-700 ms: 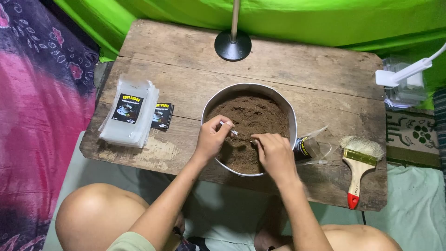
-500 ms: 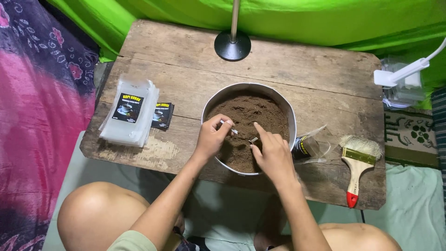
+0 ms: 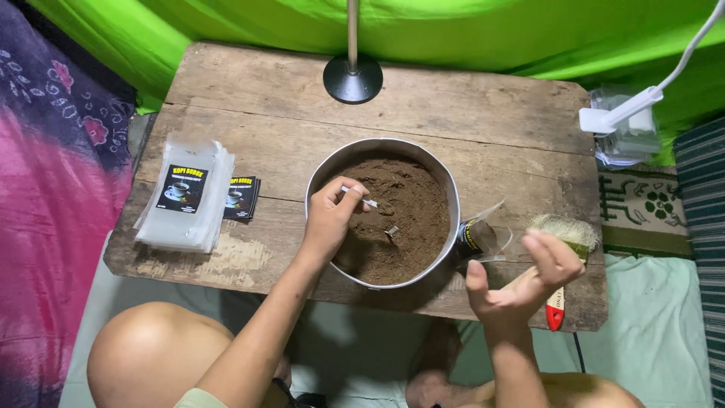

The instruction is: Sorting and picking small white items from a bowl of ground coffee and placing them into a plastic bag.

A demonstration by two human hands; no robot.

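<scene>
- At frame centre, a round metal bowl [image 3: 451, 198] holds fine brown powder [image 3: 411, 215].
- Left hand [image 3: 328, 219] pinches a small metal spoon [image 3: 361, 199] over the powder.
- Right hand [image 3: 529, 276], fingers spread and empty, hovers lower right above a paintbrush [image 3: 563, 257].

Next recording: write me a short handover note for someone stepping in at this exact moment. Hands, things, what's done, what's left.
Left hand: holds a small spoon over the brown powder in the round metal pan.
Right hand: open and empty, above the table edge by the brush.
A partly filled clear pouch lies against the pan's right side.
Stack of clear pouches waits at the table's left, apparently unfilled.
Done: some powder is in that one pouch.
Left: the stack.
</scene>
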